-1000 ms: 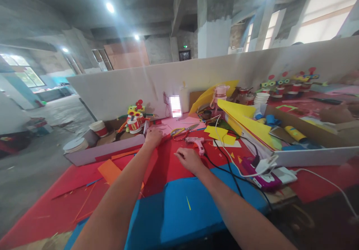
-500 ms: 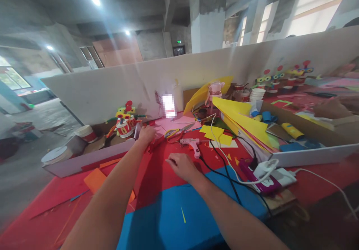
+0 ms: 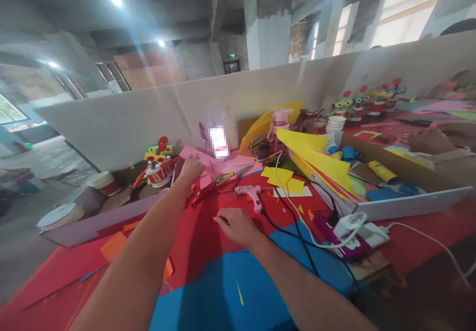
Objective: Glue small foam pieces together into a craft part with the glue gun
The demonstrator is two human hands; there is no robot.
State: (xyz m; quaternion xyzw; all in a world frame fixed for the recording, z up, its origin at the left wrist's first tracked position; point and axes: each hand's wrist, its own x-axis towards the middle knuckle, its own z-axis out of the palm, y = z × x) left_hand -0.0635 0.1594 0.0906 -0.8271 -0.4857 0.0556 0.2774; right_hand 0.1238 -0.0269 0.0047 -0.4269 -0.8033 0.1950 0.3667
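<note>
My left hand (image 3: 192, 169) reaches far forward at the right end of the left box, its fingers closed on a sheet of pink paper (image 3: 190, 153) whose left part is raised. My right hand (image 3: 238, 226) hovers low over the red tabletop (image 3: 203, 239), fingers curled in, with nothing visible in them. Just beyond it lies a pink hot glue gun (image 3: 253, 194). Yellow-handled scissors (image 3: 223, 178) and red-handled pliers (image 3: 201, 195) rest between the two hands. Behind them more pink paper is spread by a lit, blurred screen (image 3: 218, 141).
A box at left (image 3: 111, 218) holds a paper-cup figure (image 3: 158, 172) and cups. At right, a white box (image 3: 416, 202) contains coloured tubes and yellow sheets. Cables cross the table from a purple power strip (image 3: 347, 244). Blue sheet (image 3: 211, 291) covers the near edge.
My left hand has moved slightly forward, and pink paper now shows raised around its fingers. My right hand has stayed nearly in place, still curled. The view has shifted a little.
</note>
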